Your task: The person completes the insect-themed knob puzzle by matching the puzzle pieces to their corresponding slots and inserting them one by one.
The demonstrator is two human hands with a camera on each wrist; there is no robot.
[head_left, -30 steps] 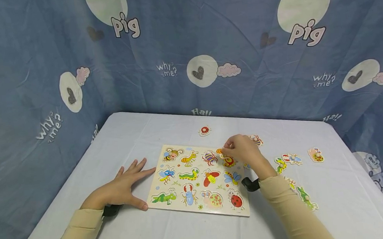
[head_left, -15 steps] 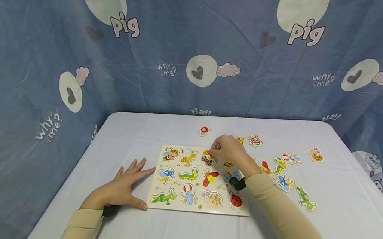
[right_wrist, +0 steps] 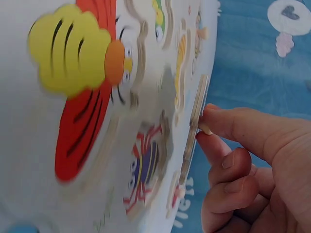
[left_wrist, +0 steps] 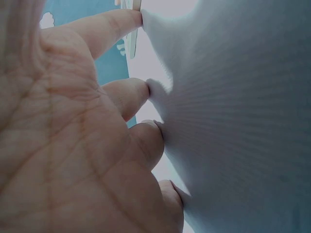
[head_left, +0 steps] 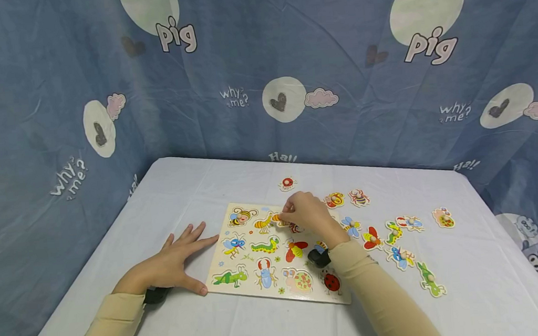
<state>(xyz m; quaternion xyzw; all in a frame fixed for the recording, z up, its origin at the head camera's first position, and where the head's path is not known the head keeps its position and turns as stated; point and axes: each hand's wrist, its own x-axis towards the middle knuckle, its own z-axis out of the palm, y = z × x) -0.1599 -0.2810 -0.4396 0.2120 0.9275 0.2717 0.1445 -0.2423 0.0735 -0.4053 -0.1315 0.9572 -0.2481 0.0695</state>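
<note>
Thumb and forefinger of the right hand (head_left: 308, 215) pinch the small pale peg (right_wrist: 206, 129) of a striped insect piece (head_left: 280, 219), the other fingers curled in. Over the last second that hand has carried the piece leftward along the top row of the puzzle board (head_left: 250, 293), past the spider print (right_wrist: 143, 165), and it is now just beside the yellow-orange striped insect print (head_left: 264, 224). As that print looks like its match, the search for its place seems nearly over, though the piece does not yet lie in that hollow. The left hand (head_left: 174, 262) has not shifted: its fingers are spread on the white tablecloth (head_left: 192, 332), index and thumb tips at the board's left edge. Seen edge-on, the piece is a thin, flat cutout with a raw, brownish rim, apparently wood. The board is cream and smooth, its hollows cut with stepped walls that follow each insect's outline; a bee piece (head_left: 241, 217) fills the top-left one. Cloth ripples softly beneath the left fingertips.
</note>
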